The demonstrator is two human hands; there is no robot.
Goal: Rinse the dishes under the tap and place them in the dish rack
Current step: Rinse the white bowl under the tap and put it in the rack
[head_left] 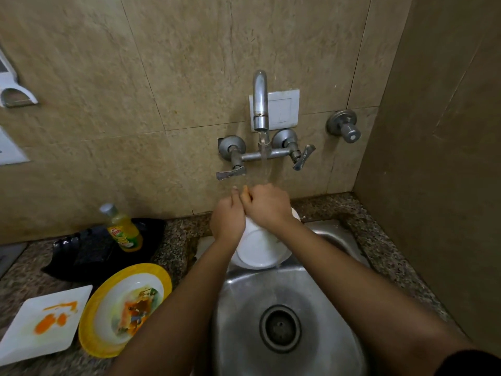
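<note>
Water runs from the steel tap [260, 101] over the sink [284, 294]. Under the stream, a white round plate [257, 251] is tilted with its underside toward me. My left hand [227, 219] grips its left rim. My right hand [267, 204] curls over its far upper rim, fingers hidden behind the plate. On the counter to the left lie a yellow-rimmed plate [124, 308] with food stains and a white square plate [43, 321] smeared orange.
A yellow dish-soap bottle [123, 229] stands on a black tray [95, 253] at the back left of the granite counter. Two lever handles [230, 173] [303, 157] flank the tap. A brown side wall [433, 185] closes off the right.
</note>
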